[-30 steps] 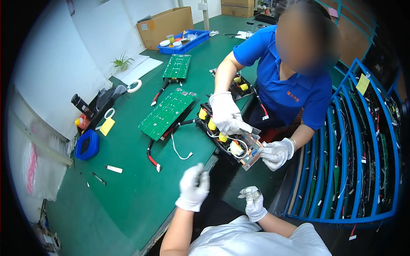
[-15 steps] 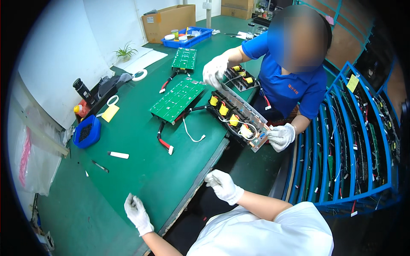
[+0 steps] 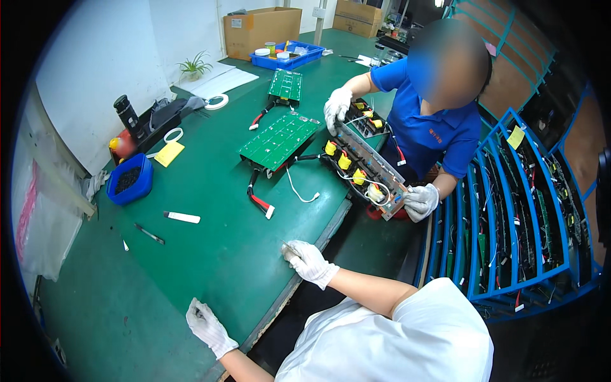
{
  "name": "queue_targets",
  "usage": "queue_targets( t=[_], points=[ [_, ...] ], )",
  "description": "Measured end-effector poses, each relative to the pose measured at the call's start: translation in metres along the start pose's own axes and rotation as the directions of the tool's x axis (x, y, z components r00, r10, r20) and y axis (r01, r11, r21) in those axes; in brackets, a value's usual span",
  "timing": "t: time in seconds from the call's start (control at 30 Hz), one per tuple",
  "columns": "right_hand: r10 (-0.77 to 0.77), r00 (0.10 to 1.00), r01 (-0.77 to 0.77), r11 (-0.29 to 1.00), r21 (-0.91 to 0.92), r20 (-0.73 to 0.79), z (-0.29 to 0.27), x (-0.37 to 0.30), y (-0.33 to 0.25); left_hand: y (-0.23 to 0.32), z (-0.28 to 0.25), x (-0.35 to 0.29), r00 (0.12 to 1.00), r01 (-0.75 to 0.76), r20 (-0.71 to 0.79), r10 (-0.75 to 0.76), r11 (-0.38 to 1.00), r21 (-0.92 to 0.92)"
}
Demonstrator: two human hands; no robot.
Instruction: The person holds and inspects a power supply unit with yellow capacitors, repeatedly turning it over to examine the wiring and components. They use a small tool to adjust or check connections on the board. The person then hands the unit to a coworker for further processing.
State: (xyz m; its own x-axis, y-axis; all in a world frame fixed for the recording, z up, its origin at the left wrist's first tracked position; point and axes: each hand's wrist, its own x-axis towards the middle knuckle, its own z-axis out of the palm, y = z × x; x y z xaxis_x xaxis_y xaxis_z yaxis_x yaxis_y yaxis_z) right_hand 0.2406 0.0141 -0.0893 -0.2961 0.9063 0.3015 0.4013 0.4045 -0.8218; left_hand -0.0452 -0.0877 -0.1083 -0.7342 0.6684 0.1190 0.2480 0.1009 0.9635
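Note:
My left hand [image 3: 210, 326], in a white glove, is just above the near edge of the green table [image 3: 210, 254]. Its fingers are curled together, and whatever they may hold is hidden. My right hand [image 3: 309, 262], gloved too, hovers over the table's front edge in a pinch; something thin and too small to name seems to show at its fingertips. Beyond it lies a green circuit board [image 3: 280, 140] with a red-and-black cable and a white lead. A co-worker's two gloved hands tilt a board assembly [image 3: 366, 169] with yellow-wrapped coils at the table's right side.
On the table lie a white-handled tool [image 3: 182, 217], a pen [image 3: 149, 233], and a blue bin [image 3: 130, 180] of small black parts. A smaller board [image 3: 285, 85] and a blue tray [image 3: 287, 58] are farther back. A blue rack [image 3: 509, 216] of boards stands at right.
My right hand has moved left, over the table edge. My left hand has shifted slightly down. The view has turned a little; the co-worker still holds the board assembly.

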Motion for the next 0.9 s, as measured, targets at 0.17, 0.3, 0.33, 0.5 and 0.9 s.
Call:
queue_targets(
  t=[0.17, 0.3, 0.33, 0.5, 0.9],
  points=[
    [-0.169, 0.985, 0.164, 0.981, -0.103, -0.036, -0.002, -0.001, 0.0, 0.013, 0.0, -0.003, 0.999, 0.031, 0.015, -0.033, 0.995, 0.094],
    [-0.209, 0.977, 0.204, 0.972, -0.112, -0.034, -0.002, -0.002, 0.003, 0.011, 0.001, -0.001, 0.999, 0.032, 0.015, -0.033, 0.997, 0.075],
    [-0.252, 0.967, 0.245, 0.961, -0.13, -0.045, -0.002, -0.003, 0.005, 0.011, 0.001, -0.001, 1.0, 0.027, 0.014, -0.028, 0.998, 0.063],
    [-0.283, 0.957, 0.277, 0.956, -0.1, -0.06, -0.005, -0.002, 0.004, 0.006, 0.001, -0.001, 1.0, 0.025, -0.004, -0.025, 0.999, 0.036],
    [-0.367, 0.923, 0.356, 0.929, -0.103, -0.119, -0.005, -0.003, 0.009, -0.001, 0.004, 0.002, 0.998, -0.027, -0.044, 0.033, 0.993, 0.117]
  ],
)
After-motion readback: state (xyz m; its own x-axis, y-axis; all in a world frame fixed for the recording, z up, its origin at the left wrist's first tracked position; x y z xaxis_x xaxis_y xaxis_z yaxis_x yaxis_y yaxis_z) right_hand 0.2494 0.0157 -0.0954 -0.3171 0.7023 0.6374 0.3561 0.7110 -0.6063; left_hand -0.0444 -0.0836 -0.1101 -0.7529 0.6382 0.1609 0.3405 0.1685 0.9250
